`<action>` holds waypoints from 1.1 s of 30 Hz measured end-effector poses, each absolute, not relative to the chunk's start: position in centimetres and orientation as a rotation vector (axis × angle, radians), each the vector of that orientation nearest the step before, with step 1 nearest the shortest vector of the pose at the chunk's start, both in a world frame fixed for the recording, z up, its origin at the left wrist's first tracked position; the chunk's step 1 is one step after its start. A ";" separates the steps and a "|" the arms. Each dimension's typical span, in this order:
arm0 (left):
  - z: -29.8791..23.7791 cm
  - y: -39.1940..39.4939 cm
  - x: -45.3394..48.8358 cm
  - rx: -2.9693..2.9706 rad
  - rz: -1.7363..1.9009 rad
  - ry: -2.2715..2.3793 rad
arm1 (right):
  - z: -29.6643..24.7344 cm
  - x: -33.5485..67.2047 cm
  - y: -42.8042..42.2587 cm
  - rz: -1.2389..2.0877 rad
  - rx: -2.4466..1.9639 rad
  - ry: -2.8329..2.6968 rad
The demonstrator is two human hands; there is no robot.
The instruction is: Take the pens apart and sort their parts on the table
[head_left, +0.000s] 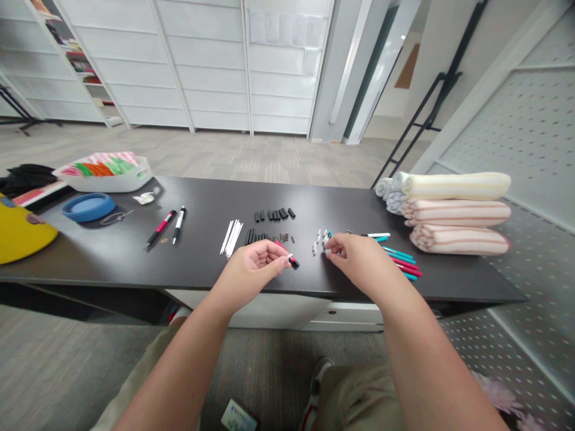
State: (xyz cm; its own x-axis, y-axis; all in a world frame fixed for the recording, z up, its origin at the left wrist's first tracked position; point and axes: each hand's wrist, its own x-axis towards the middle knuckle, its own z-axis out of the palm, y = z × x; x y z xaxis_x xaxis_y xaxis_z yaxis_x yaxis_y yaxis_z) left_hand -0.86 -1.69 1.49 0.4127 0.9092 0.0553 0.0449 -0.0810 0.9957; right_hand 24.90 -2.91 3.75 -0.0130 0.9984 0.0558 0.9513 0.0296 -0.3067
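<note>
My left hand (pixel 258 260) is closed above the front part of the desk, thumb against fingers. A red pen barrel with a black end (pixel 293 261) shows at its fingertips, and a small white tip sticks out there. To the right, my right hand (pixel 348 251) pinches down among small white-and-silver pen pieces (pixel 315 244); its fingertips hide what they grip. White refill tubes (pixel 231 237) lie side by side left of my left hand. Behind it are short black grips (pixel 274 214), more black tubes (pixel 256 237) and small springs (pixel 284 237).
Teal and red pen barrels (pixel 402 260) lie beside my right forearm. Rolled towels (pixel 458 212) are stacked at the right end of the dark desk (pixel 206 197). Leftward are two finished-looking pens (pixel 178 224), a blue round lid (pixel 88 206), a white basket (pixel 146 173) and a yellow object (pixel 22 236).
</note>
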 end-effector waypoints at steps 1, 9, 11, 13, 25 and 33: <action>1.5 -1.7 -0.8 1.472 0.910 0.895 | 3.5 25.0 -2.9 0.283 -1.998 -2.027; 1.8 -1.8 -0.7 1.469 0.903 0.904 | 2.9 24.9 -2.8 0.283 -2.011 -1.903; 1.8 -1.8 -0.8 1.471 0.904 0.905 | 2.9 24.7 -2.8 0.264 -2.019 -1.887; 1.8 -1.8 -0.8 1.472 0.907 0.905 | 2.8 24.6 -2.7 0.238 -2.038 -1.873; 1.7 -1.8 -0.8 1.467 0.903 0.893 | 2.9 24.3 -2.9 0.134 -2.085 -1.913; 2.0 -1.9 -0.8 1.467 0.910 0.906 | 4.3 23.2 -3.4 0.088 -2.162 -2.090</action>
